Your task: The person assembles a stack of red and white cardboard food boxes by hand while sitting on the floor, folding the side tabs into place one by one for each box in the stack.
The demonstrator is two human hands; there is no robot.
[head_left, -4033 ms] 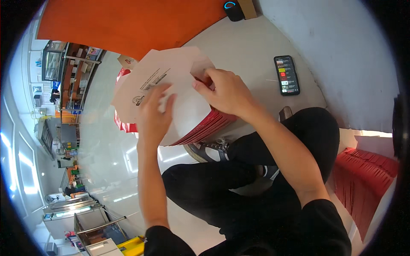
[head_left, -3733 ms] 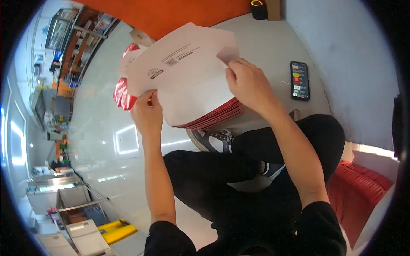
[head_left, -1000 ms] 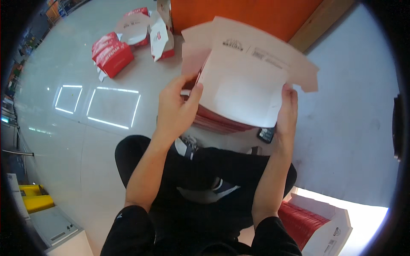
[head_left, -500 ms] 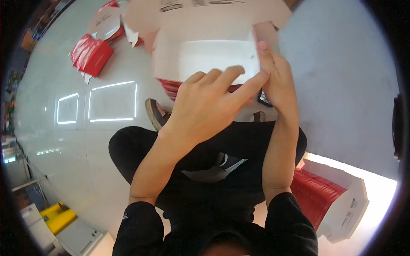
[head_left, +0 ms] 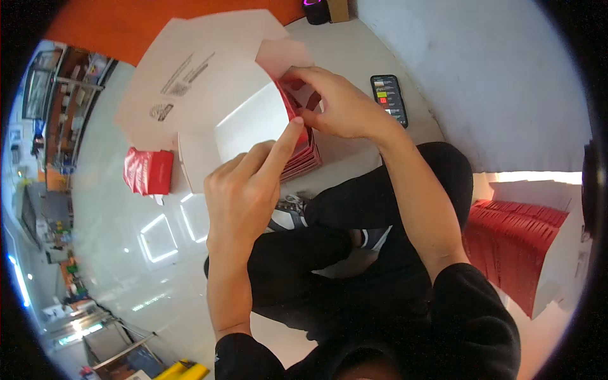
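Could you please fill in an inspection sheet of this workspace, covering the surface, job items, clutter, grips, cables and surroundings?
Surface: glossy pale floor, reflecting lights.
Job's things: part-formed carton with white interior, lid raised; red-edged stack showing below its right side; larger red stack at far right.
Clutter: phone, screen lit; red box on the floor at left.
Left grip: index fingertip at the carton's right edge.
Right grip: curled at the carton's right side; firmness unclear.
Cables: nothing seen.
Surroundings: orange panel ahead, pale wall at right, shelving at far left.
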